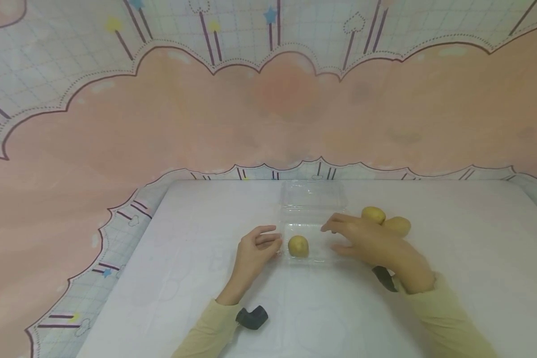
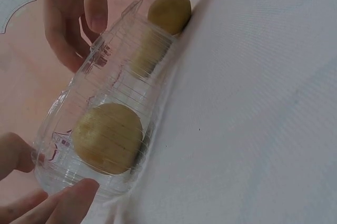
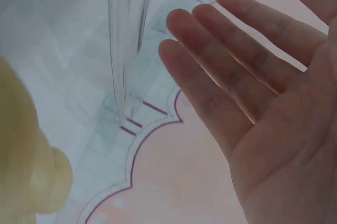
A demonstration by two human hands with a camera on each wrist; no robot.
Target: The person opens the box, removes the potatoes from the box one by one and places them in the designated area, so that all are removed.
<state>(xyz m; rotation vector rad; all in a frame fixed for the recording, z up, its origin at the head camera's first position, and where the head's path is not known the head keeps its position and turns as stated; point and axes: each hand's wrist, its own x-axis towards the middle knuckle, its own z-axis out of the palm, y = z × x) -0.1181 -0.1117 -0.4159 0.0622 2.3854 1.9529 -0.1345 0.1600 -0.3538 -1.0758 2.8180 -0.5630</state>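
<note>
A clear plastic clamshell box [image 1: 318, 256] lies with its lid [image 1: 313, 194] folded back away from me. One yellow lemon [image 1: 298, 246] sits in its left part, seen through the ridged wall in the left wrist view. At the box's left end, my left hand [image 1: 256, 251] has relaxed, slightly bent fingers [image 2: 76, 200] right at the wall. Over the box's right end hovers my right hand [image 1: 369, 243], its palm empty and its fingers [image 3: 202, 90] extended in the right wrist view. Two more lemons [image 1: 373, 215] lie just beyond that hand, partly covered by it.
A white-covered table [image 1: 183, 268] carries everything and ends at a cartoon-patterned cloth backdrop [image 1: 250, 114]. Dark wrist straps [image 1: 252, 317] show at both sleeves. The box lid stretches toward the table's far edge.
</note>
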